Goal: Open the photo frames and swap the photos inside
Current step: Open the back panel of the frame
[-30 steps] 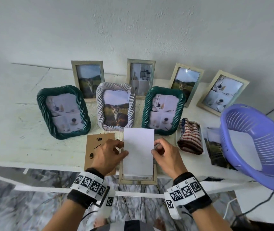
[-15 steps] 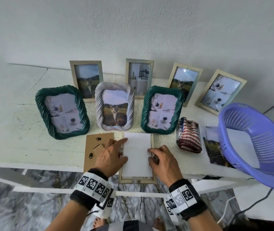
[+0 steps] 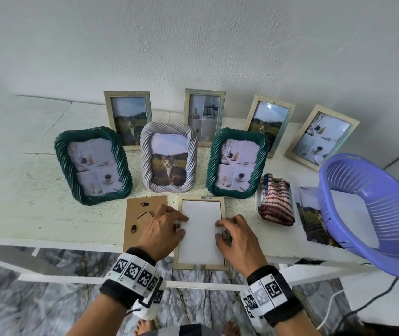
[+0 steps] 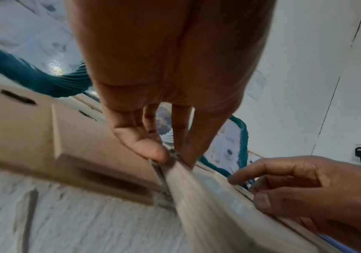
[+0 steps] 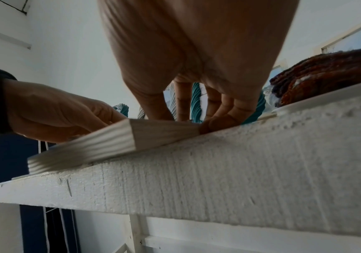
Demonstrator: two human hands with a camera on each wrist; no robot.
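A pale wooden photo frame [image 3: 199,265] lies face down at the table's front edge, its near end overhanging. A photo [image 3: 200,229] lies white side up inside it. My left hand [image 3: 181,225] presses its fingertips on the photo's left edge. My right hand [image 3: 219,229] touches the right edge with thumb and index finger. The brown backing board [image 3: 140,214] lies flat to the left. In the left wrist view my left hand [image 4: 171,157] rests on the frame's rim [image 4: 197,196] beside the board [image 4: 34,137]. In the right wrist view my right hand [image 5: 186,118] sits on the frame [image 5: 101,142].
Two green rope frames [image 3: 93,166] [image 3: 237,163] and a white rope frame [image 3: 168,157] stand right behind, with several wooden frames further back. At the right are a striped cloth [image 3: 276,200], a loose cat photo [image 3: 314,219] and a purple basket [image 3: 373,204] over the table's [image 3: 11,190] edge.
The white-backed photo, held tilted above the frame a second ago, has come down flat into it. Both hands have lowered with it and now rest on its side edges.
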